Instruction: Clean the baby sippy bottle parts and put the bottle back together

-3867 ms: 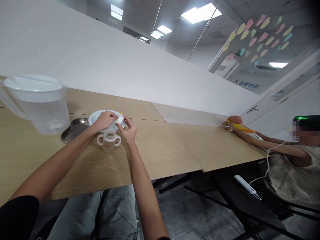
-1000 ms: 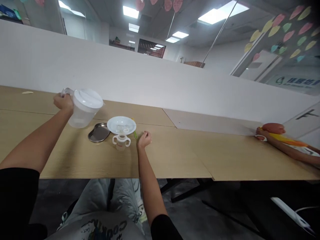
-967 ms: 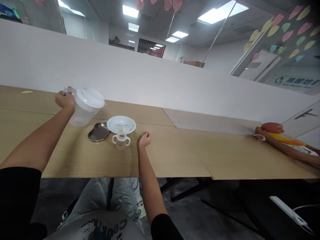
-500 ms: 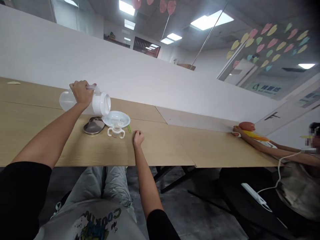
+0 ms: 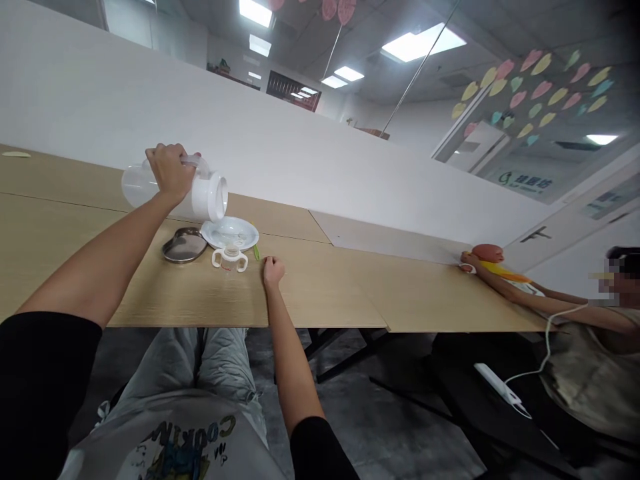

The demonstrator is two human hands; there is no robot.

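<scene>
Lidded pitcher tipped sideways near the white bowl, your left hand gripping its handle, right hand clenched; tilting slowly seems safest.

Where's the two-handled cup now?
In the head view, the two-handled cup stands on the table left of centre, in front of the white bowl.

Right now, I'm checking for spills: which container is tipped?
The jug, held sideways by the left hand; the cup, metal tray and white bowl sit upright on the table.

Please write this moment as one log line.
left hand: holds tilted pitcher; right hand: closed, beside cup; cup: upright, near bowl
</scene>
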